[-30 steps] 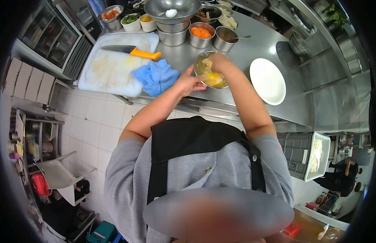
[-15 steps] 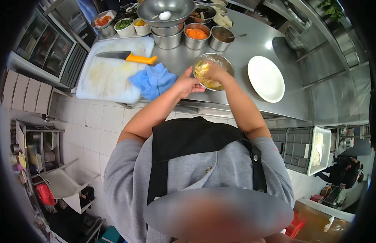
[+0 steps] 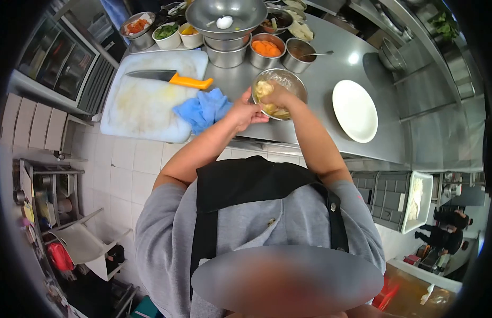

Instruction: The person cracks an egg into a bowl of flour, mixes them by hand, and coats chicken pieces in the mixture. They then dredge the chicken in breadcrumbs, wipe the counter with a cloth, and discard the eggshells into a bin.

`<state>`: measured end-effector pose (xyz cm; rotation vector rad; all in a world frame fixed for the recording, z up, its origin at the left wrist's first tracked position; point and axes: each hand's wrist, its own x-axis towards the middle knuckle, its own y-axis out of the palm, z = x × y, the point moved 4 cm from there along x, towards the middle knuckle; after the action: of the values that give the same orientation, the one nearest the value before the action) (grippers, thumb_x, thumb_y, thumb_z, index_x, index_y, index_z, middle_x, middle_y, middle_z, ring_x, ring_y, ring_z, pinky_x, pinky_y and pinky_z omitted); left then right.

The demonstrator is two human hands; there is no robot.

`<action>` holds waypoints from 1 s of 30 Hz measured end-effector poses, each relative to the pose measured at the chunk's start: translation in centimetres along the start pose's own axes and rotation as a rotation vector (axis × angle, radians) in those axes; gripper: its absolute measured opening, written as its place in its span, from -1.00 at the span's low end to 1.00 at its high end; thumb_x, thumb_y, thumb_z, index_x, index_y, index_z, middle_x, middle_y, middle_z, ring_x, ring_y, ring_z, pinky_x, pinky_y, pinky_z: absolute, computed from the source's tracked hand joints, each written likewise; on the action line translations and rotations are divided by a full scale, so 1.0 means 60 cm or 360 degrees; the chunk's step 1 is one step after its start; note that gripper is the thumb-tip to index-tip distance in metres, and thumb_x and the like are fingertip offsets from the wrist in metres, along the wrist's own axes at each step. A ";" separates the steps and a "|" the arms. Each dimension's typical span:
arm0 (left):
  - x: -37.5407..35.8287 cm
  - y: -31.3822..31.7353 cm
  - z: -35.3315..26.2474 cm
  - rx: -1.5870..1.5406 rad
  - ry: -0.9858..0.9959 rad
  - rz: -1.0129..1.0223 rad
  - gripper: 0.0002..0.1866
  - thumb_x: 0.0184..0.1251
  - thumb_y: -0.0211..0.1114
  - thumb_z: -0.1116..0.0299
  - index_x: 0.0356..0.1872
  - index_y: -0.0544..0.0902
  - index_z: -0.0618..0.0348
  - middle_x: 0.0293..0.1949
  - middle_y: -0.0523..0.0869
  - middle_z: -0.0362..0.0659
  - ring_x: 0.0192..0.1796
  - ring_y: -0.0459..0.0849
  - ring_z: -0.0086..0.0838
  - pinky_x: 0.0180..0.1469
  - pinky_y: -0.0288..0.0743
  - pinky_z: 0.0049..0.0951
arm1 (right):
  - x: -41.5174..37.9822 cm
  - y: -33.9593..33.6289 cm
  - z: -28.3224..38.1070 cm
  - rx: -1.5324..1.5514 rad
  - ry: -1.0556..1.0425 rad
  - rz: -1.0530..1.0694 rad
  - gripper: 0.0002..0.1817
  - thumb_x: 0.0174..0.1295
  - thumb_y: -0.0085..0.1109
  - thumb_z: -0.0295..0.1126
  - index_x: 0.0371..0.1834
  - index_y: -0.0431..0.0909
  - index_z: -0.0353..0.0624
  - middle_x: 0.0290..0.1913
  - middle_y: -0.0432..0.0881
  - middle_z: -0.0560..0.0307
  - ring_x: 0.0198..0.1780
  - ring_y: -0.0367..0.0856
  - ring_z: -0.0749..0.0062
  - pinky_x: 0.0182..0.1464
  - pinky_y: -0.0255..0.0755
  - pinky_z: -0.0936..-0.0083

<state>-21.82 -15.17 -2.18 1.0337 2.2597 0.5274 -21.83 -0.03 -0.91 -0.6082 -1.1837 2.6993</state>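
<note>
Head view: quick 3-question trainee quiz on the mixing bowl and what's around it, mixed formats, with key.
1. True or false: the knife lies on the cutting board.
2. The right hand is: A) inside the mixing bowl, B) on the white plate, C) on the blue cloth.
3. Fill in: the left hand steadies the bowl at its ___.

Key: 1 true; 2 A; 3 rim.

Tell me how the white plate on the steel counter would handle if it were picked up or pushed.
The white plate looks rigid and glazed, so it would probably keep its shape and feel heavy for its size. It lies flat and low on the smooth steel counter, so a push would likely slide it rather than tip it. If it is ceramic, it could chip or break when dropped.
</note>
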 end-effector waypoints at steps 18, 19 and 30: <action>-0.069 -0.060 -0.310 0.0012 0.0999 -0.1093 -0.26 0.08 0.36 0.20 0.19 0.11 0.15 -0.20 0.36 -0.11 -0.18 0.45 -0.35 -0.17 0.60 -0.14 | -0.007 -0.045 0.094 -0.0513 -0.0576 0.0173 -0.61 0.00 0.14 -0.32 -0.04 0.50 -0.10 0.03 0.48 -0.13 0.03 0.49 0.08 0.07 0.36 0.30; -0.056 -0.070 -0.333 -0.0105 0.1029 -0.1085 -0.31 0.07 0.37 0.18 0.14 0.18 0.15 -0.21 0.34 -0.14 -0.19 0.44 -0.36 -0.16 0.60 -0.12 | -0.012 -0.041 0.093 -0.0511 -0.0541 0.0162 -0.60 0.00 0.14 -0.32 -0.03 0.50 -0.09 0.05 0.46 -0.14 0.03 0.49 0.08 0.08 0.36 0.30; 0.068 -0.151 -0.358 -0.0270 0.0280 -0.0685 -0.71 0.10 0.11 0.48 -0.13 0.37 0.26 -0.22 0.38 -0.06 -0.18 0.46 -0.26 -0.07 0.57 0.00 | -0.023 -0.034 0.072 -0.0674 -0.0430 0.0176 -0.53 -0.01 0.17 -0.30 0.04 0.45 -0.11 0.04 0.45 -0.16 0.02 0.48 0.05 0.07 0.37 0.30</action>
<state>-43.00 -19.89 7.29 0.4106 2.4452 0.6256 -22.45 -1.98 3.64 -0.3671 -1.8708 2.6955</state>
